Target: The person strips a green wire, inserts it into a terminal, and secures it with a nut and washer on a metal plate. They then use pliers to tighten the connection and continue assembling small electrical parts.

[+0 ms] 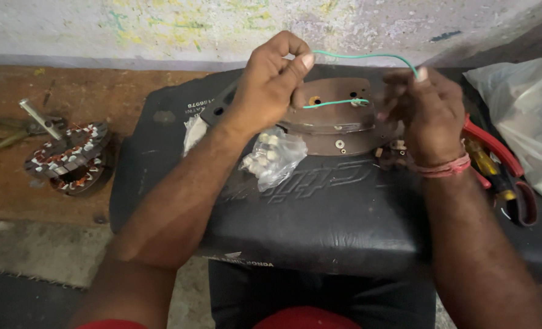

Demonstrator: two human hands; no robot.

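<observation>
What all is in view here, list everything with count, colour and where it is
green wire: one, green, pinched between both hands, looping over the brown housing
housing: one, brown, on the black seat, behind the hands
seat: one, black, centre
plastic bag of small parts: one, clear, on the seat under the left wrist
stator: one, copper windings, on the bench at left
pliers: one, red handles, right of the seat
screwdriver: one, yellow handle, beside the pliers
plastic sheet: one, clear, far right
left hand: one, holding wire
right hand: one, holding wire, red wrist thread
</observation>
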